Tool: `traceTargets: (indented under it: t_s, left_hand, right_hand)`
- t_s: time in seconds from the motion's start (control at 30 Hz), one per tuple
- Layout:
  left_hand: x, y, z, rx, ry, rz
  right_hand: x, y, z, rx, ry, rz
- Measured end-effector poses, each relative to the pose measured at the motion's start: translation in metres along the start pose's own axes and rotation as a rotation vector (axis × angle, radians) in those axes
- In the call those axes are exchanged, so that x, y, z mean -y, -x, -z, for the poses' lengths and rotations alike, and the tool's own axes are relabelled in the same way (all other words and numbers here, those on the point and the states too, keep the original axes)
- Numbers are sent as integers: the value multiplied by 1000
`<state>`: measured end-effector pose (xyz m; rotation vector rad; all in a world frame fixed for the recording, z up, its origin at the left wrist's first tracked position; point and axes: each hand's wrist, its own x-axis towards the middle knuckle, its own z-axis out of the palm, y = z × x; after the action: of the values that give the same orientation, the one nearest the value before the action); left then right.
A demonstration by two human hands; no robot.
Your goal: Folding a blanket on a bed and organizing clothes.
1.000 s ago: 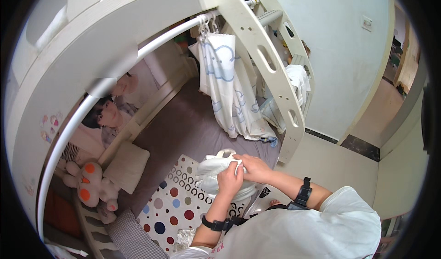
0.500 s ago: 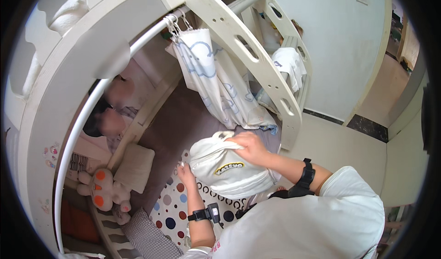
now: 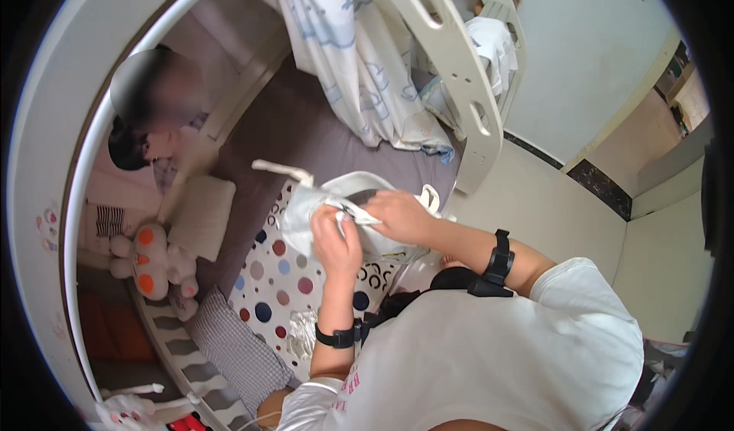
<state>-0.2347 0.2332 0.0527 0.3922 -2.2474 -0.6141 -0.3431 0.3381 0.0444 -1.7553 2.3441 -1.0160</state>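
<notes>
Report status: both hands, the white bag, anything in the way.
Left hand pinching white bag. Right hand at its opening, grip partly hidden. Nothing seen between hands and bag; crumpled silvery packet lies apart, on dotted mat.

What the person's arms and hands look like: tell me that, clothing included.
Left hand and right hand are gloveless. Short white sleeves leave the forearms bare, each ringed by a black strap with a dark, boxy module.

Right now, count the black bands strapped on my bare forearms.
2: one band around the left forearm, the other band around the right forearm. No others show on the visible skin.
</notes>
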Motion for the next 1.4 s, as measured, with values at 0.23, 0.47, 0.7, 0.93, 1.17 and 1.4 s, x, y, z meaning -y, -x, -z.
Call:
traceTargets:
  t_s: [0.23, 0.47, 0.7, 0.93, 1.17, 1.4]
  left_hand:
    - [46, 7, 4, -123, 240, 169]
    - [101, 48, 11, 102, 676, 471]
    - [74, 79, -22, 522, 510, 498]
    - [81, 39, -74, 428, 294, 441]
    - [123, -82, -135, 544, 120, 413]
    - [134, -193, -269, 371, 265, 456]
  right_hand:
    - [19, -19, -8, -100, -21, 119]
    - [17, -21, -23, -106, -138, -108]
    - [-10, -35, -49, -200, -320, -494]
    - [-50, -74, -66, -287, -693, -626]
    - [-131, -108, -12, -282, -721, -384]
    - [-239, -50, 21, -112, -204, -418]
